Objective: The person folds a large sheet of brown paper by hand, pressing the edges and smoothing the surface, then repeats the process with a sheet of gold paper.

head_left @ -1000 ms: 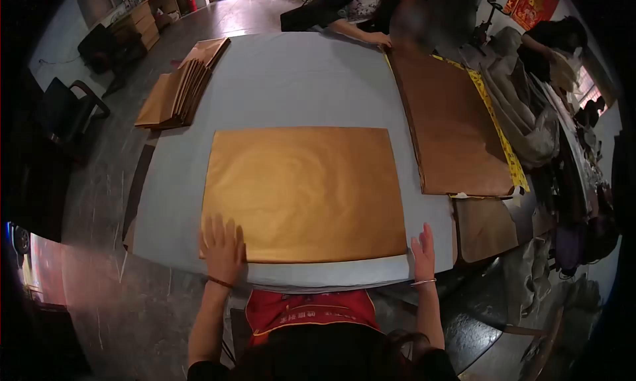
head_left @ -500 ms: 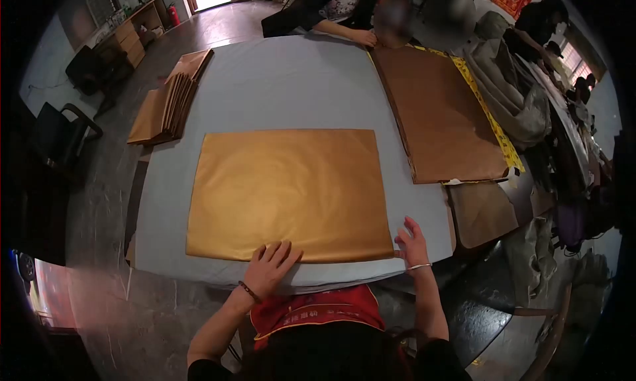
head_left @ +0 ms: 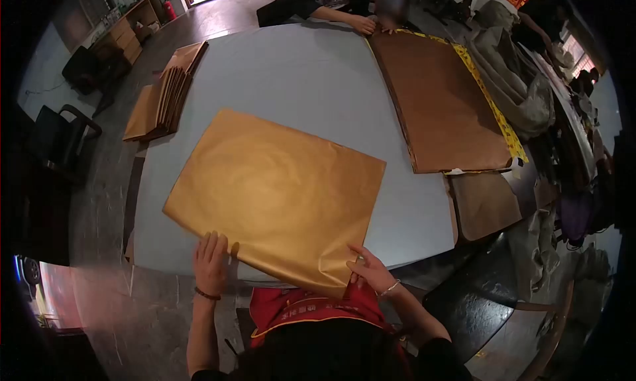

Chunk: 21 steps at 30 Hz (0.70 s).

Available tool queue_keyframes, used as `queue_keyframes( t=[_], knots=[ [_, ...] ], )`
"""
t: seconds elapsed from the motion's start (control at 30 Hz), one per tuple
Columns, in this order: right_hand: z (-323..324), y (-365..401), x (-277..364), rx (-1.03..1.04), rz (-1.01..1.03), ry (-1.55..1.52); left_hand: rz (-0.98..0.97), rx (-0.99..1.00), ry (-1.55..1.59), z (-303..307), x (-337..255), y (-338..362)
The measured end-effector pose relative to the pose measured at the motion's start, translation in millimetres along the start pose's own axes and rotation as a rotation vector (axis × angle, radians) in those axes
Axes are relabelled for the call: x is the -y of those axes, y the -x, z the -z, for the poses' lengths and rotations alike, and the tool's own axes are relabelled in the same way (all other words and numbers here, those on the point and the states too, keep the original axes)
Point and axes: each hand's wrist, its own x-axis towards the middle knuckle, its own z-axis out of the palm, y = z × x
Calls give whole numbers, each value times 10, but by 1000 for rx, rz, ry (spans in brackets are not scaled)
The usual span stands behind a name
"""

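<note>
A large gold-coloured sheet (head_left: 271, 189) lies at a slant on the grey-blue cloth of the table. Its near right corner bends and hangs past the table's front edge, by the red apron. My right hand (head_left: 372, 273) pinches the sheet close to that corner, and small creases run out from the fingers. My left hand (head_left: 211, 256) rests its straight fingers at the near left edge of the sheet, thumb apart. I cannot make out whether the sheet is paper or another material.
Folded brown-gold sheets (head_left: 163, 96) are stacked at the table's left edge. At the right lies a big brown stack (head_left: 444, 103) bordered by yellow printed tape (head_left: 487, 93). Another person's hand (head_left: 362, 24) is at its far end. A black stool seat (head_left: 474, 308) stands at lower right.
The gold sheet has turned clockwise, its near right corner pulled toward me over the table edge. My right hand has moved left and taken hold there; my left hand has shifted left.
</note>
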Motion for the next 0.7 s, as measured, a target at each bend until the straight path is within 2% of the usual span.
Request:
queue_keyframes(
  t=[0.07, 0.1, 0.17, 0.2, 0.27, 0.3, 0.37, 0.47, 0.7],
  knots=[
    [-84, -10, 31, 29, -23, -8, 118, -11, 200, 50, -103, 73],
    [-128, -20, 49, 50, -40, -16, 123, -8, 197, 70, -186, 116],
    [-205, -46, 68, 45, -14, -9, -55, 132, 231, 95, -411, 175],
    [-233, -59, 72, 33, 16, -3, -52, 136, 231, 93, -531, 170],
    [-269, -120, 82, 46, 14, 2, -199, 152, 158, 81, -748, 154],
    [-293, -142, 64, 55, 16, 10, -202, 157, 159, 27, -810, 153],
    [-369, -206, -21, 45, 16, -22, -224, 0, 141, -111, -910, 138],
    [-479, -223, 30, 47, 19, -57, -149, -79, 169, -153, -968, 78],
    [-359, -291, -40, 94, 11, -90, -144, -137, 148, -236, -930, -22]
  ],
)
